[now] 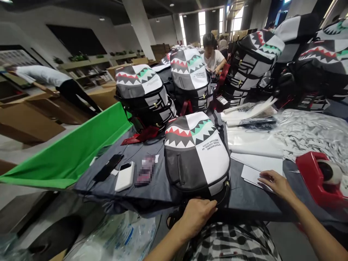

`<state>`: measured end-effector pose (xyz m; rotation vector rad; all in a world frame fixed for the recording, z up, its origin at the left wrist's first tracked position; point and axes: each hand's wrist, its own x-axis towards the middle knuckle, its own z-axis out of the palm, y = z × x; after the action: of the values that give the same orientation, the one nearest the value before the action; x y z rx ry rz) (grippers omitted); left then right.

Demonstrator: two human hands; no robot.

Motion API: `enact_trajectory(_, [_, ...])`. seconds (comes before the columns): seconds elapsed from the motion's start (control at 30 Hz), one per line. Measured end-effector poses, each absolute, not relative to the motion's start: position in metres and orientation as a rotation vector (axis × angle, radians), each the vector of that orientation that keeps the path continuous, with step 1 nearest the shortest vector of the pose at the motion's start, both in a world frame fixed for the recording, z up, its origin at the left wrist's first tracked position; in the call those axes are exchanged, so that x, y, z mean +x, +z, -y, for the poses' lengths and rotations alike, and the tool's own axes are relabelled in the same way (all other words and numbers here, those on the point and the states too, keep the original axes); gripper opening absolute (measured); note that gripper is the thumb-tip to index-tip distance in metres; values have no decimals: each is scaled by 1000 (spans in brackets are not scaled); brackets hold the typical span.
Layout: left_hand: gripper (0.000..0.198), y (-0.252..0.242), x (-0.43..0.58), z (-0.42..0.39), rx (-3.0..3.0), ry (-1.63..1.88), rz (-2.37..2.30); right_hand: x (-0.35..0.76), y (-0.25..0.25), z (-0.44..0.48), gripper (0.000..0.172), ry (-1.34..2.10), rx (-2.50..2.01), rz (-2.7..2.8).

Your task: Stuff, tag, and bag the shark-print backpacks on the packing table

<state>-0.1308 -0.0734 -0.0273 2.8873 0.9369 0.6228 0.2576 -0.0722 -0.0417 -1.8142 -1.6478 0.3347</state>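
Note:
A grey, black and white backpack (195,152) with a shark-teeth mouth print lies flat on the dark grey table cover (244,199). My left hand (197,217) grips the bag's lower edge next to its zipper, with the fingers hidden behind it. My right hand (277,185) rests with its fingers apart on loose white paper sheets (258,166), touching nothing else. The backpack's underside is hidden.
Several matching backpacks stand in a row beyond. A black phone (108,167) and a white power bank (125,176) lie left of the bag. A red tape dispenser (318,177) sits at right beside crumpled clear plastic (310,134). A co-worker (212,54) sits behind the backpacks.

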Motion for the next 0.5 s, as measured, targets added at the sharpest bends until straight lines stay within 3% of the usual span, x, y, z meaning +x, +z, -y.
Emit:
enact_trajectory(0.17, [14, -23, -117, 81, 2703, 747, -998, 254, -60, 59, 73, 200, -1991, 1581])
enact_trajectory(0.33, [29, 4, -110, 99, 2309, 1092, -826, 250, -56, 57, 61, 230, -1908, 1706])
enact_trajectory(0.5, [19, 4, -83, 108, 1934, 889, -615, 250, -56, 46, 62, 247, -1846, 1752])
